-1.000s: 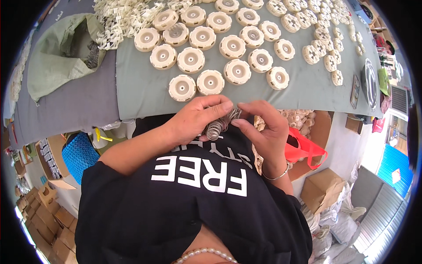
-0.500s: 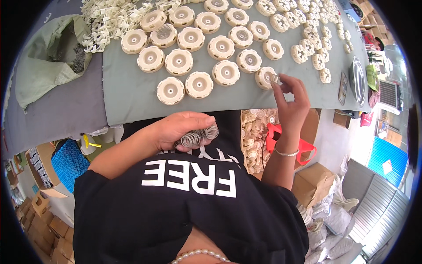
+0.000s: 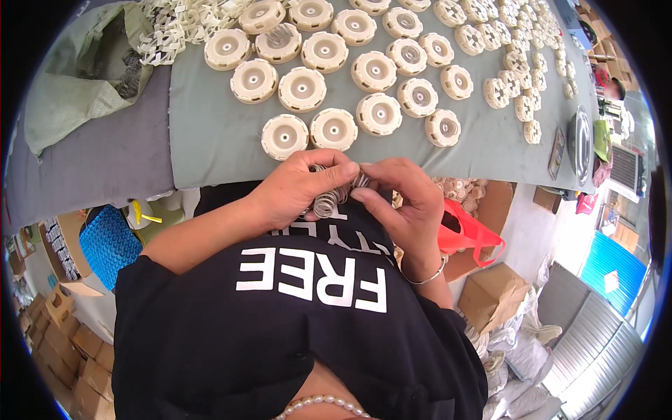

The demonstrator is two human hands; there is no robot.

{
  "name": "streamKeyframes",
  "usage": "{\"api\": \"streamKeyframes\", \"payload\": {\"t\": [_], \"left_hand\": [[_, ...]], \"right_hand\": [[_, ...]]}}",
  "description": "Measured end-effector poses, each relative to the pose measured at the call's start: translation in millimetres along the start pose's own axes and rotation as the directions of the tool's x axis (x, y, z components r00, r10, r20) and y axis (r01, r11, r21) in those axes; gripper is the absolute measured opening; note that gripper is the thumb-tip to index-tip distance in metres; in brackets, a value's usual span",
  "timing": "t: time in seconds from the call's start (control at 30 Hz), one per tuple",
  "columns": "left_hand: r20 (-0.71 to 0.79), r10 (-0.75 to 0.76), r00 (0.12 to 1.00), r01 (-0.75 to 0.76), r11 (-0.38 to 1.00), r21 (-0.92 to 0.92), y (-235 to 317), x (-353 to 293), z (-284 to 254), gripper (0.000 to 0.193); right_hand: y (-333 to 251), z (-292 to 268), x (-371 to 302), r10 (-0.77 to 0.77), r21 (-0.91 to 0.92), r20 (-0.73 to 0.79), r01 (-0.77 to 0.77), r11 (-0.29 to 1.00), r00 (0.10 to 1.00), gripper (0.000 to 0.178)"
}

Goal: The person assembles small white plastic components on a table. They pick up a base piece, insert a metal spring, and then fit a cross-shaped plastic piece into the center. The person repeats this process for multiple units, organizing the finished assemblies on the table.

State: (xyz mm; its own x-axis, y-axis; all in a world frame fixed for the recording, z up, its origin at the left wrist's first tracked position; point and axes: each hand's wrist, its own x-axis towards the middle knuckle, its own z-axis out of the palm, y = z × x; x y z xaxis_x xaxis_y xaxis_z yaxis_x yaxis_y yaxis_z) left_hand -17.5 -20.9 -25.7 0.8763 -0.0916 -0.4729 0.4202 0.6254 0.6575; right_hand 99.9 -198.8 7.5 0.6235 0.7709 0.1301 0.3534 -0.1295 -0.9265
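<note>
My left hand (image 3: 297, 183) is closed around a bunch of metal coil springs (image 3: 326, 204), held just off the table's near edge in front of my shirt. The fingers of my right hand (image 3: 407, 203) meet it there, pinching a coil spring (image 3: 361, 180) at the end of the bunch. Beyond my hands, several round cream plastic housings (image 3: 334, 130) lie on the table, each with a hole at its centre. The nearest one on the right, a housing (image 3: 443, 128), has a spring coil inside it. Another housing (image 3: 278, 43) has a spring lying across it.
A grey-green cloth covers the table (image 3: 210, 140). Small notched cream parts (image 3: 518, 63) cover its far right, and white clips (image 3: 164, 35) are heaped far left. An open sack of springs (image 3: 84, 77) lies at left. Below the edge stand a box of cream parts (image 3: 490, 210) and a red bag (image 3: 465, 234).
My right hand has left the nearest right-hand housing, where a spring now sits, and come back to the springs in my left hand. My left hand has risen slightly.
</note>
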Motion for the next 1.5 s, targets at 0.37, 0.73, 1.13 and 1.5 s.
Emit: {"api": "streamKeyframes", "payload": {"t": [0.37,0.73,1.13,1.5], "left_hand": [[0.023,-0.175,0.984,0.175,0.985,0.003,-3.3,-3.5,-0.1,0.047],[0.049,-0.155,0.987,0.156,0.988,-0.014,-1.5,-8.8,-6.3,0.040],[0.222,-0.300,0.928,0.304,0.953,0.020,-7.4,1.6,-8.6,0.039],[0.141,-0.128,0.982,0.139,0.988,-0.072,2.8,0.4,-6.8,0.036]], "right_hand": [[-2.2,7.4,-9.5,-0.389,-0.331,0.014,0.371,0.868,0.921,0.035],[-5.6,-8.8,-17.4,-0.143,0.020,0.118,0.141,0.990,0.983,0.035],[86.2,-136.1,103.5,-0.017,-0.448,-0.383,-0.170,0.877,0.923,0.031],[20.7,-53.9,31.8,0.091,0.181,0.156,-0.119,0.976,0.984,0.030]]}}
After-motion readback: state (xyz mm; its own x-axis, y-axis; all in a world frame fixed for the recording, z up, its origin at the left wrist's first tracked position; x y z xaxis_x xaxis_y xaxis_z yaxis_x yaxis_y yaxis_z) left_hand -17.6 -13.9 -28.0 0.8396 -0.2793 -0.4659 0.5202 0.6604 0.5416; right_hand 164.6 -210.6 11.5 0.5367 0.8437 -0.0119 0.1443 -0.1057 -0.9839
